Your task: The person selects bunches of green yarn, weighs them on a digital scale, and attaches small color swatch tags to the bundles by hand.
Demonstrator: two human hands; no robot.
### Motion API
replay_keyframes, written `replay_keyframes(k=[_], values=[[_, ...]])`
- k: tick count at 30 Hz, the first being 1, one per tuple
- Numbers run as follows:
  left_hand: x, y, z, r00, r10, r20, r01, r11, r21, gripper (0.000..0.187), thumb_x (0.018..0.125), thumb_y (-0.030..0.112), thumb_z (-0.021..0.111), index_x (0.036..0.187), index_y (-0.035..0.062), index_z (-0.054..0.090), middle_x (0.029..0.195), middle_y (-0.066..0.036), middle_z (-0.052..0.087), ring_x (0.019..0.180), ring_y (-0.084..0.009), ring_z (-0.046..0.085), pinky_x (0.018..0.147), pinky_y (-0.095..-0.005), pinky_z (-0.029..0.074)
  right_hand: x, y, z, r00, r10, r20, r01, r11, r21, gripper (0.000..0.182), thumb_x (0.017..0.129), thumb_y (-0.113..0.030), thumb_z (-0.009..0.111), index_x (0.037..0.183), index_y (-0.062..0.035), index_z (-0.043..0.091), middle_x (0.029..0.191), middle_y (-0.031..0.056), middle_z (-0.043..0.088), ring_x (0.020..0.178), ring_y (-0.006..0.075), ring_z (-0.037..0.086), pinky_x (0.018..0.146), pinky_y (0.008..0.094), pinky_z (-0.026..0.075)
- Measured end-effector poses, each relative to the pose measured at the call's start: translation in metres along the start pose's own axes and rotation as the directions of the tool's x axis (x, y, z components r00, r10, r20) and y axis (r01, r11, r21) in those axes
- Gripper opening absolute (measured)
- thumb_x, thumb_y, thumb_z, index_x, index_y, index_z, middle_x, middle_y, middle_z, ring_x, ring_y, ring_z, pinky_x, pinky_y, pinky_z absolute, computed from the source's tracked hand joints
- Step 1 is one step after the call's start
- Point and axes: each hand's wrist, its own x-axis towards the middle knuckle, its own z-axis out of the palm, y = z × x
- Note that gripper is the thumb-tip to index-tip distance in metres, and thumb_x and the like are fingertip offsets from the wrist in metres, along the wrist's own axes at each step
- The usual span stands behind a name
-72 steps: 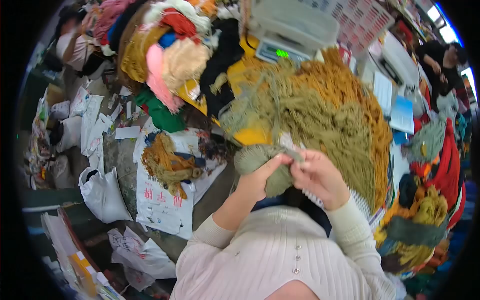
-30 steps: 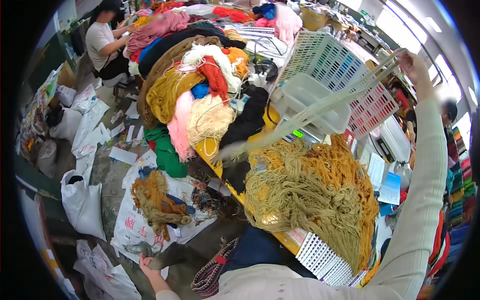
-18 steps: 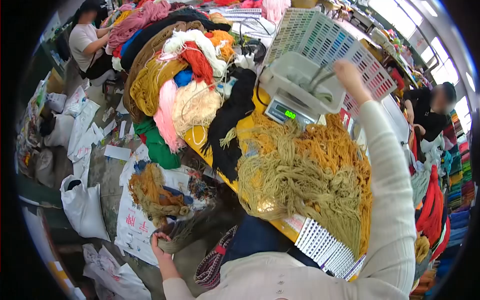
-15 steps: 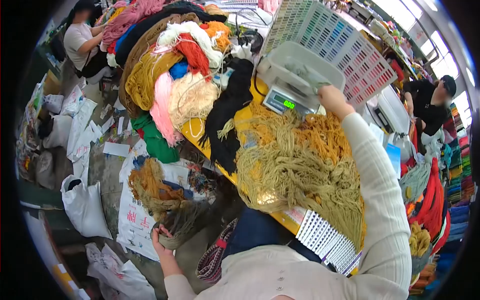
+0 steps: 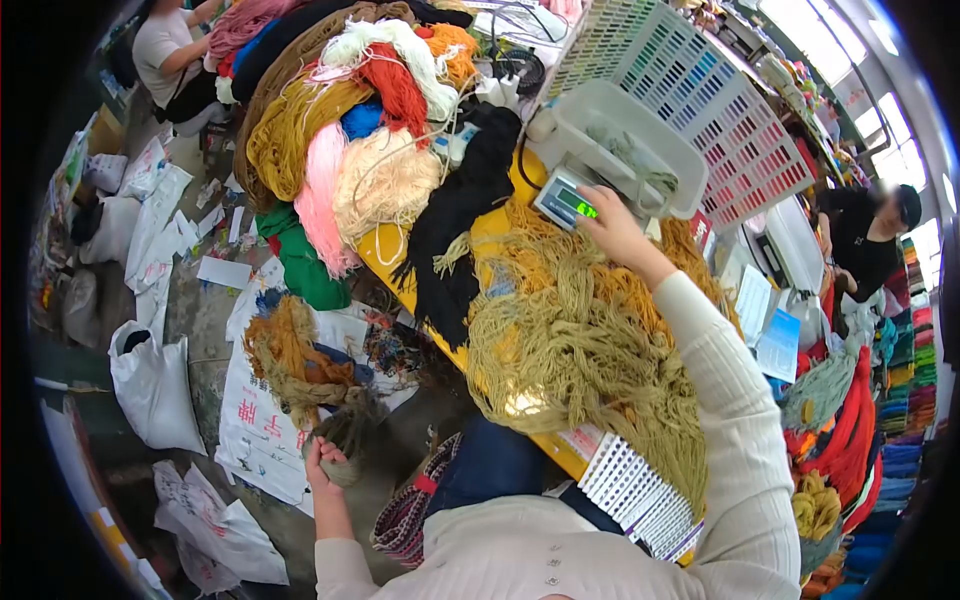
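Observation:
My left hand (image 5: 325, 464) is closed around a hank of grey-olive yarn (image 5: 352, 436), low at the left beside the table. My right hand (image 5: 614, 234) is at the digital scale (image 5: 556, 197), fingers stretched out over the right part of its lit green display, with no yarn visible in it. On the scale sits a white plastic tub (image 5: 690, 160), with thin grey-green yarn strands (image 5: 625, 150) inside. Below my right hand, a big heap of olive yarn (image 5: 560, 345) mixed with orange yarn (image 5: 530, 235) covers the yellow table (image 5: 392, 255).
A white perforated basket (image 5: 735, 100) stands behind the tub. Black yarn (image 5: 455, 245) and a multicoloured yarn pile (image 5: 385, 190) lie to the left. Patterned white cards (image 5: 640, 490) rest at the near edge. White sacks (image 5: 160, 385) are on the floor; two people are nearby.
My right hand has left the tub's rim and moved down-left to the scale's display. More strands now show lying in the tub. The display no longer reads 0.00. My left hand still grips its hank.

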Motion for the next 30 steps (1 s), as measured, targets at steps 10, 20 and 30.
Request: replay_keyframes(k=[10,20,30], values=[[-0.017,-0.01,-0.008,0.999,-0.017,-0.038,0.019,0.998,0.053,0.013,0.082,0.02,0.045,0.077,0.0091,0.048,0.051,0.005,0.036,0.042,-0.0053,0.034,0.048,-0.0248,0.038,0.094,0.004,0.008,0.925,0.14,0.352,-0.348,0.682,0.643,0.05,0.075,-0.02,0.051,0.118,-0.0012,0.034,0.096,0.0122,0.049,0.078,0.0165,0.049,0.06,0.0292,0.043],[0.002,-0.032,0.017,0.988,-0.13,0.087,0.124,0.99,0.074,0.016,0.085,0.014,0.039,0.087,0.0017,0.049,0.051,0.004,0.034,0.041,-0.0033,0.031,0.04,-0.0153,0.027,-0.071,0.004,-0.047,0.98,0.097,-0.175,-0.047,0.962,0.27,0.032,0.074,-0.011,0.051,0.105,-0.0029,0.048,0.092,0.0105,0.055,0.078,0.0159,0.054,0.063,0.0263,0.044],[0.006,-0.037,0.041,0.949,-0.231,0.216,0.21,0.971,0.116,0.016,0.085,0.016,0.037,0.085,0.0042,0.048,0.059,0.003,0.037,0.047,-0.0051,0.034,0.053,-0.0222,0.036,-0.273,-0.067,0.079,0.841,-0.4,0.364,0.408,0.911,0.057,0.038,0.069,-0.012,0.051,0.105,0.0015,0.046,0.111,0.0168,0.044,0.101,0.0279,0.044,0.087,0.0372,0.033]])
